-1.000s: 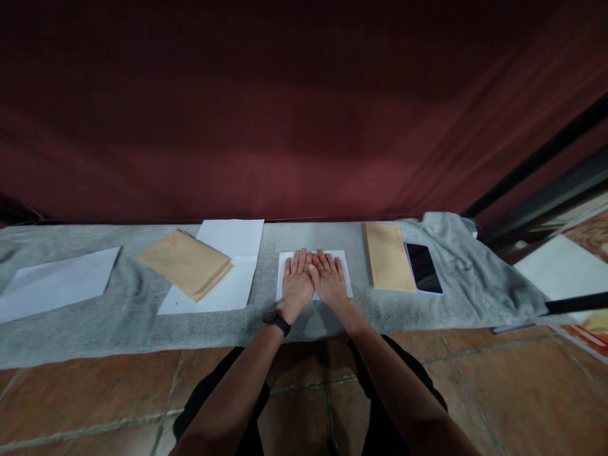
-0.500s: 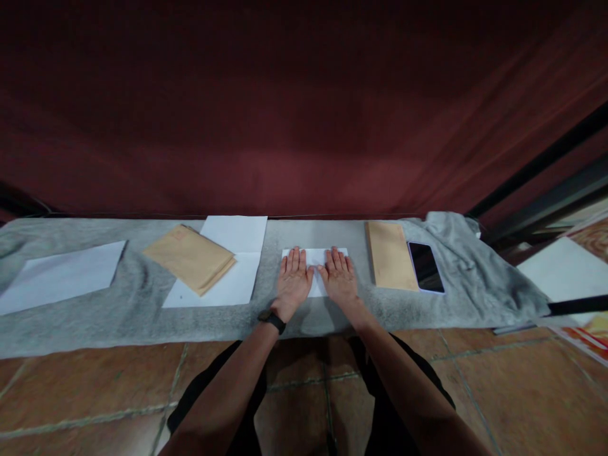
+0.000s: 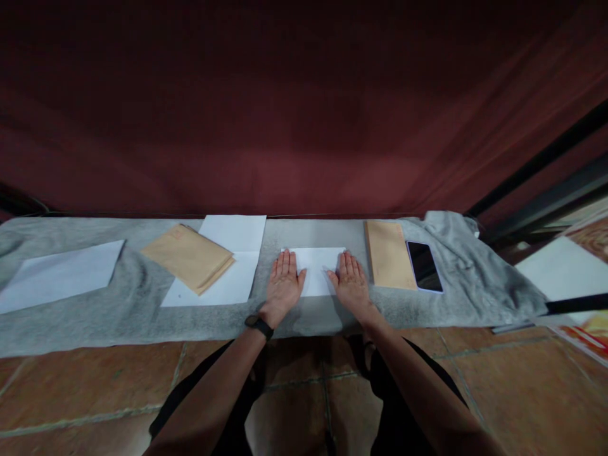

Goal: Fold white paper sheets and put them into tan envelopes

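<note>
A small white sheet of paper [image 3: 316, 272], seemingly folded, lies on the grey cloth in front of me. My left hand [image 3: 284, 278] rests flat on its left edge, fingers stretched out and pointing away from me. On the opposite edge lies my right hand [image 3: 350, 280], also flat, with the thumb angled inward. Neither hand grips anything; the middle of the paper shows between the two thumbs. The hands cover the paper's side edges. A dark watch [image 3: 259, 325] is on my left wrist.
Brown envelopes [image 3: 187, 254] lie across a creased white sheet [image 3: 237, 272] on the left. Farther left is a stack of white paper [image 3: 61, 273]. To the right, more brown envelopes [image 3: 392, 256] lie beside a phone [image 3: 424, 266]. A dark red cloth [image 3: 304, 126] hangs behind the grey cloth [image 3: 308, 323].
Both hands have slid apart, the left one leftward and the right one rightward, uncovering more of the paper's middle. They remain flat.
</note>
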